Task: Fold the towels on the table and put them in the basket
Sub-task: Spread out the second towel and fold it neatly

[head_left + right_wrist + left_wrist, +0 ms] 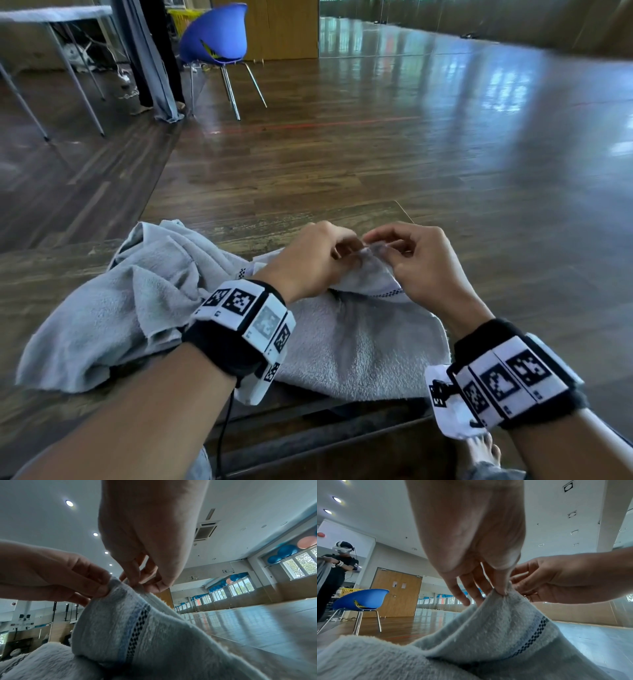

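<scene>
Left hand (310, 262) and right hand (423, 263) both pinch raised corner of grey towel (359, 339) near bench (267, 219) far edge; second towel (113, 301) crumpled at left.

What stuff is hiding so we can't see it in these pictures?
- Basket: in no view.
- Number of towels: the grey towel and crumpled grey cloth overlap in the head view.
- Pinched towel corner: covered by the left hand and right hand.
- Table near edge: hidden by the forearms in the head view.

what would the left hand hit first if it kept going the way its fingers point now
Most likely the right hand: the left hand points across at it, both pinching the same grey towel peak. Depth is hard to judge.
</scene>
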The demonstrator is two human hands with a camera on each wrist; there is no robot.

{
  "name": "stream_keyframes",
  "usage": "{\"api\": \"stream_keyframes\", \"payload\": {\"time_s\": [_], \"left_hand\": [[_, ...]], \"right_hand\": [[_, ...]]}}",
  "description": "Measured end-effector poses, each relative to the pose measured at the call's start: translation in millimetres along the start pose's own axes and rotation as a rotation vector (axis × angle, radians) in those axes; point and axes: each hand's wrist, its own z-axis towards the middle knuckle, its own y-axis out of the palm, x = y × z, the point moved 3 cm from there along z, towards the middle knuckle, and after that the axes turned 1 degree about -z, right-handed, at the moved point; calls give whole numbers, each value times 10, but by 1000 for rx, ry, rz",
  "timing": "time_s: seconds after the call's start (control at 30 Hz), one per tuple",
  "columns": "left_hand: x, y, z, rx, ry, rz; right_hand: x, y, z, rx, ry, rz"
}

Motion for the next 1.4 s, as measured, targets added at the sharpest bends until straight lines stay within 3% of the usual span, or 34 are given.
{"api": "stream_keyframes", "payload": {"time_s": [0.27,0.7,1.4], "left_hand": [[-59,26,10,187,10,-26],[-129,-19,21,273,28,-8],[-142,26,-8,241,-17,6]], "right_hand": [[-19,25,-1,73,-2,121],[9,70,-1,67,48,143],[32,152,-5,-47,46,165]]}}
